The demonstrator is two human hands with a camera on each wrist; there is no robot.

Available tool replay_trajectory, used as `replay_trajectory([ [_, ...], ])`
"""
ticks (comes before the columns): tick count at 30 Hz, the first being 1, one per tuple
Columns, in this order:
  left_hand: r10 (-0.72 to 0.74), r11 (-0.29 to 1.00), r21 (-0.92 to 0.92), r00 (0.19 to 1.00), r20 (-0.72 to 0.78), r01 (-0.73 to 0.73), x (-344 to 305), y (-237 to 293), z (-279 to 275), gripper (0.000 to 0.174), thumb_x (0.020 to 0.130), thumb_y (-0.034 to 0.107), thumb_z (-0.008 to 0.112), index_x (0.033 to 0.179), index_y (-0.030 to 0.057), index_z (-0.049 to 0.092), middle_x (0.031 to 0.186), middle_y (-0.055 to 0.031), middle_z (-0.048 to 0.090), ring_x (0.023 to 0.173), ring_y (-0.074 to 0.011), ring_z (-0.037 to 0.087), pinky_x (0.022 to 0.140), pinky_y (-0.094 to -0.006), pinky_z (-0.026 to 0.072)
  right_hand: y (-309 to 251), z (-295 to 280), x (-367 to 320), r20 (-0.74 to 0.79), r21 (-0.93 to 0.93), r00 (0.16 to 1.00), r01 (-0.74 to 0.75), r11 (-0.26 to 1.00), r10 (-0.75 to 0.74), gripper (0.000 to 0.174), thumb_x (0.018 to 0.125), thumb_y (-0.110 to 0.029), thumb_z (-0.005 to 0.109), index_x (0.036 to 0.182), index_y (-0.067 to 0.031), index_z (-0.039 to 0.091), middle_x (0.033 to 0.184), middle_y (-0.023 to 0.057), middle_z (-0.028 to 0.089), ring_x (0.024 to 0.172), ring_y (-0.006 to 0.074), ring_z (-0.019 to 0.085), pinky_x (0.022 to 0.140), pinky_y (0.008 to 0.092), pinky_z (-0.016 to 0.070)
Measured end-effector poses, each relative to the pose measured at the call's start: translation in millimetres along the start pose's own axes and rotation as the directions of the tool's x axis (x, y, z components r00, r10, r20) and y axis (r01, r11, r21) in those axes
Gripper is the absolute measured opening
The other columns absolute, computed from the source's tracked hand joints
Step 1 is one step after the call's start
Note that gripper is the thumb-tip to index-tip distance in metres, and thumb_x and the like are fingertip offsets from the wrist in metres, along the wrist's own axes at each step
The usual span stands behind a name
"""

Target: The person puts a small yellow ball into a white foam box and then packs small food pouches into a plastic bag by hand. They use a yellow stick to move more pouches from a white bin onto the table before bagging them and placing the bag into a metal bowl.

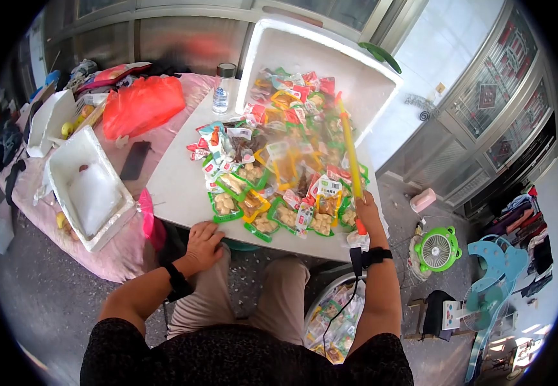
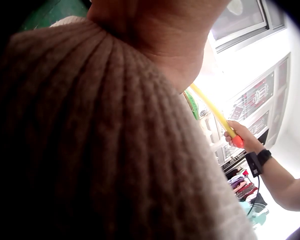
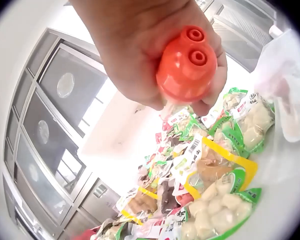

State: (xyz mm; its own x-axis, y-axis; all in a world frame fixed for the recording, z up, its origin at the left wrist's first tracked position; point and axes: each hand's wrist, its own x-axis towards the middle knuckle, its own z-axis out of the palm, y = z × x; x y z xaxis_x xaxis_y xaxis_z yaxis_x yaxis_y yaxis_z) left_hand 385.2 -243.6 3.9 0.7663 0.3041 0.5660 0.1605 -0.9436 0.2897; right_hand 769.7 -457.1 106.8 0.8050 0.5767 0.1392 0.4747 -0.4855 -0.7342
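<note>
My right hand [image 1: 368, 215] grips a long yellow stick [image 1: 348, 145] by its lower end, and the stick stands up over the far side of the table. A glossy red end cap [image 3: 187, 65] with two round holes pokes out of the fist. Beneath and beyond it lies a heap of small sealed food packets [image 1: 285, 215], many with green or yellow borders and pale chunks inside. My left hand [image 1: 205, 246] rests on the knee at the table's near edge, holding nothing. Ribbed trouser cloth [image 2: 100, 125] fills much of the left wrist view.
A white foam box [image 1: 253, 61] lies tipped at the back with packets spilling out. Beside it stands a clear bottle [image 1: 222, 93]. On the left are another foam box [image 1: 92, 183] and a red bag [image 1: 142, 106]. A tub [image 1: 314, 309] of packets sits below; a green fan [image 1: 438, 249] is right.
</note>
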Motion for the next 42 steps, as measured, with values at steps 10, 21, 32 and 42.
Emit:
replay_trajectory([
  [10,-0.014,1.000,0.002,1.000,0.004,0.014,1.4,3.4,-3.9,0.040,0.056,0.015,0.058,0.095,0.0087,0.051,0.103,-0.0116,0.043,0.101,-0.0293,0.039,0.084,-0.0407,0.0289,-33.2,-23.5,0.1,0.088,-0.524,0.993,-0.020,0.852,0.077,0.034,0.079,-0.018,0.039,0.106,0.0003,0.038,0.086,0.0281,0.053,0.082,0.0403,0.052,0.068,0.0440,0.0409],
  [21,-0.025,1.000,0.000,0.999,-0.026,0.025,0.8,6.1,-4.0,0.037,0.055,0.016,0.059,0.091,0.0084,0.053,0.102,-0.0113,0.044,0.101,-0.0290,0.039,0.084,-0.0411,0.0291,-4.3,-25.1,-170.0,0.212,0.096,0.951,-0.251,0.963,0.226,0.039,0.081,-0.017,0.043,0.117,-0.0043,0.033,0.073,0.0104,0.052,0.055,0.0134,0.052,0.047,0.0289,0.0430],
  [32,-0.015,0.999,0.028,0.999,-0.035,0.016,1.4,6.4,-0.1,0.037,0.056,0.017,0.060,0.091,0.0086,0.052,0.102,-0.0118,0.044,0.101,-0.0300,0.039,0.084,-0.0420,0.0290,25.5,16.3,-227.7,0.096,0.331,0.963,-0.270,0.904,0.252,0.046,0.082,-0.014,0.043,0.123,-0.0007,0.025,0.067,0.0036,0.047,0.048,0.0093,0.044,0.043,0.0227,0.0389],
  [42,-0.021,1.000,0.013,0.995,0.097,0.020,2.4,1.8,-3.9,0.040,0.058,0.021,0.060,0.095,0.0088,0.052,0.106,-0.0117,0.043,0.104,-0.0295,0.036,0.087,-0.0416,0.0266,-25.6,52.1,-204.3,0.193,0.413,0.972,-0.207,0.887,0.137,0.048,0.082,-0.012,0.045,0.122,0.0026,0.025,0.065,0.0029,0.046,0.049,0.0084,0.045,0.044,0.0215,0.0388],
])
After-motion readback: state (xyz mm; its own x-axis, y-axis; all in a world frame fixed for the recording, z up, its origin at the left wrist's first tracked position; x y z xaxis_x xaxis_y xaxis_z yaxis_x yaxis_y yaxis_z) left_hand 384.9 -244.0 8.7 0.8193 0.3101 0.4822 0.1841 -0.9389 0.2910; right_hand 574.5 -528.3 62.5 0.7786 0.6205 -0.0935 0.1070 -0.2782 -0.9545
